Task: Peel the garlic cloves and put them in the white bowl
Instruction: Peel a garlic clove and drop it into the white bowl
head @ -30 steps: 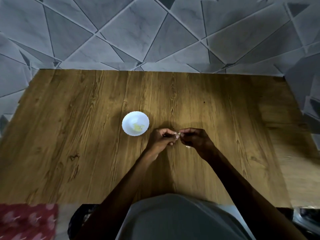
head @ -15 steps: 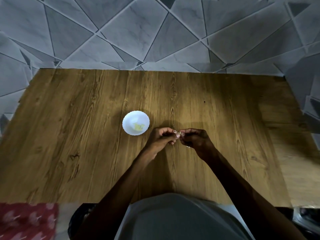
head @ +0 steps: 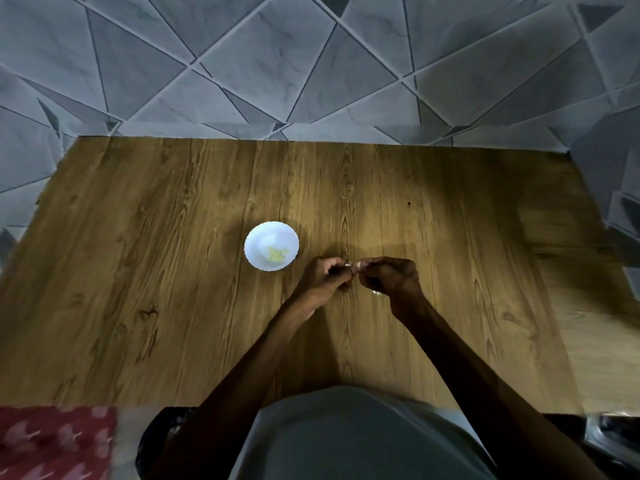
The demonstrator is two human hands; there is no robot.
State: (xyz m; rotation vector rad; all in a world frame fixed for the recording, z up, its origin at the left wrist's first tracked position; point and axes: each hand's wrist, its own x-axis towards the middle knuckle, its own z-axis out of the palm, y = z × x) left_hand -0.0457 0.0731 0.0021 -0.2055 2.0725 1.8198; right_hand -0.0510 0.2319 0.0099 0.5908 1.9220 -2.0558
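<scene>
Grey tiles (head: 311, 64) with triangle lines are filling the far part of the view, and nearer to you a wooden table (head: 138, 271) is lying in dim light. You are holding both hands together over the middle of the table, just right of the white bowl (head: 258, 239). Your left hand (head: 323, 278) and right hand (head: 391, 277) are both curled, and their fingertips are pinching one small pale garlic clove (head: 352, 265) between them. It is too small to tell how much skin is on it. Some yellowish peeled cloves (head: 277, 253) are already lying inside the bowl. A pale scrap (head: 376, 292), perhaps peel, is lying under your right hand. You are, I judge, working on the peeling step. Next you will probably need to pull the skin away with one hand while the other is gripping the clove firmly, then carry it left to the bowl.
</scene>
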